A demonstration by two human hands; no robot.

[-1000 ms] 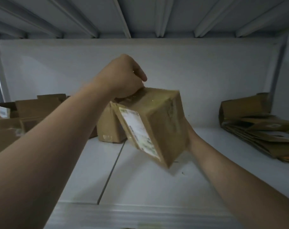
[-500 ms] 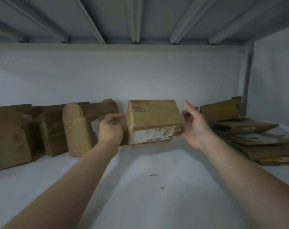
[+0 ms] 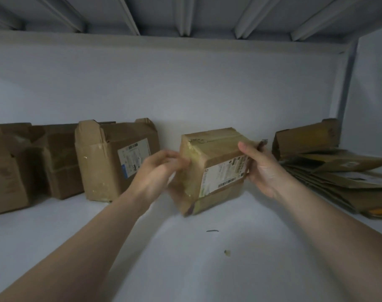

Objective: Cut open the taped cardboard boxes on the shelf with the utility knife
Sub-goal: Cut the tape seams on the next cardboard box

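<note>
The tape-wrapped brown cardboard box [image 3: 216, 153] sits tilted at the middle of the white shelf [image 3: 185, 269]. The right hand [image 3: 262, 168] grips its right edge. The blurred left hand [image 3: 155, 173] lies against its left face, grip unclear.

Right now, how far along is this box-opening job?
Looks done: the brown cardboard boxes at left stand with flaps up, and flattened cardboard sheets are stacked at right. In hand: the right hand grips a taped brown cardboard box; the blurred left hand touches its side. Left: cutting its tape, which looks unbroken.
</note>
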